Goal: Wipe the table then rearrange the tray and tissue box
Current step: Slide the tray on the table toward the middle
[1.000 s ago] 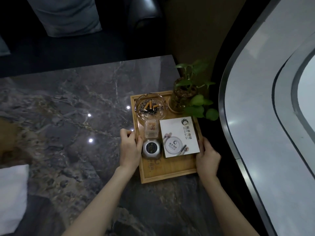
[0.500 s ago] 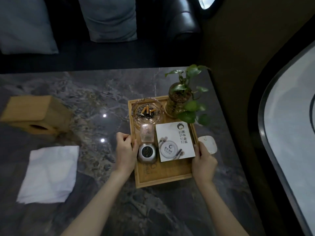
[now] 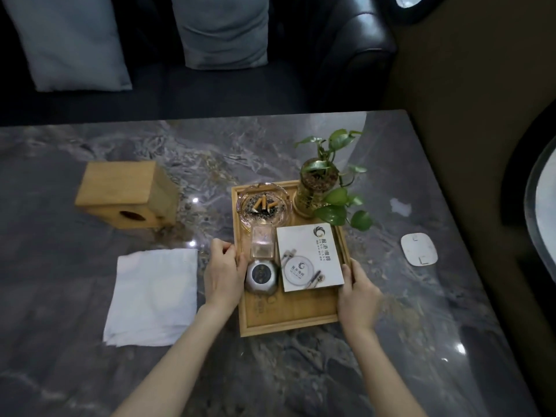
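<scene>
A wooden tray (image 3: 288,314) lies on the dark marble table (image 3: 270,152), right of centre. On it stand a glass ashtray (image 3: 264,206) with cigarette butts, a potted plant (image 3: 319,185), a clear small box (image 3: 262,243), a round metal device (image 3: 261,276) and a white card (image 3: 310,257). My left hand (image 3: 222,272) grips the tray's left rim. My right hand (image 3: 358,296) grips its right rim. A wooden tissue box (image 3: 126,194) lies tipped on the table at the left. A folded white cloth (image 3: 155,296) lies flat in front of it.
A white flat pad (image 3: 418,249) lies on the table right of the tray. A dark sofa (image 3: 355,55) with grey cushions (image 3: 69,40) stands behind the table. The table's right edge runs close to a brown wall (image 3: 469,85).
The view has swung left and up, so the tissue box and cloth have come into sight. Both hands stay on the tray's rims, and the tray sits further from the table's right edge.
</scene>
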`<state>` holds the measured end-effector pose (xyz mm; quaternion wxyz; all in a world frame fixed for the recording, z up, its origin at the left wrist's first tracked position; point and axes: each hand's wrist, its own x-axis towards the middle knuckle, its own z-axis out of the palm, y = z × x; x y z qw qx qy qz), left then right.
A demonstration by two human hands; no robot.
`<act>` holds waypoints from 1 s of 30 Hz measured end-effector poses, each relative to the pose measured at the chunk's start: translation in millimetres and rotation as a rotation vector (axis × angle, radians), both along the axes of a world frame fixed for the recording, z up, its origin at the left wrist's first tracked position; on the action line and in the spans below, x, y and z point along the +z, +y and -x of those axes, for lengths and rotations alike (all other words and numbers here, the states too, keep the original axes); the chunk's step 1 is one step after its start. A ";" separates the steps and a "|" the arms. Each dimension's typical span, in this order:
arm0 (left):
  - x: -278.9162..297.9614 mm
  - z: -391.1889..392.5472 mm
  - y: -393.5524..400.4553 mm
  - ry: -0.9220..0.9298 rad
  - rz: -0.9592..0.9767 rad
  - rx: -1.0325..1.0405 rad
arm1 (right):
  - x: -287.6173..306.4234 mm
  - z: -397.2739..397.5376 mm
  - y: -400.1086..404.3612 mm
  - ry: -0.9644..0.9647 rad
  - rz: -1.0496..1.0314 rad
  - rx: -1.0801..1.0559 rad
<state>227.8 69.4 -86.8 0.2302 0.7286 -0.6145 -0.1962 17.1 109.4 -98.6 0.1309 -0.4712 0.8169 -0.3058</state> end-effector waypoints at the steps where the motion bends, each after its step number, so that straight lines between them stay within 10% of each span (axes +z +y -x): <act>1: -1.0 -3.9 -0.3 0.001 -0.010 -0.002 | -0.9 -3.8 0.0 -0.006 0.002 0.000; 30: -19.8 -27.8 -3.0 0.078 -0.124 -0.027 | -7.8 -13.7 4.1 -0.013 -0.174 0.062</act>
